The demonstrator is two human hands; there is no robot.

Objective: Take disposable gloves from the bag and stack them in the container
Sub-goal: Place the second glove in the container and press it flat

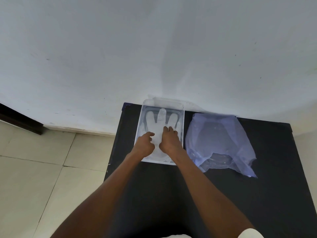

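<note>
Both hands are down in the clear container (182, 117) at twelve o'clock. Left hand (145, 143), fingers curled, and right hand (169, 140), fingers flat, press on the glove (157, 123), its fingers pointing toward twelve. Bag (221, 141) lies at three o'clock of the container.

Container (181, 117): clear plastic, no print or label to read.
Gloves (158, 124): translucent, no brand or size mark.
Bag (221, 134): bluish clear film near the surface's far right edge, no lettering to read.
Surface (257, 194): plain black, no sticker or number.
Wall (154, 48): white, only small dark specks, no sign.
Floor (34, 169): pale tiles, no markings.
</note>
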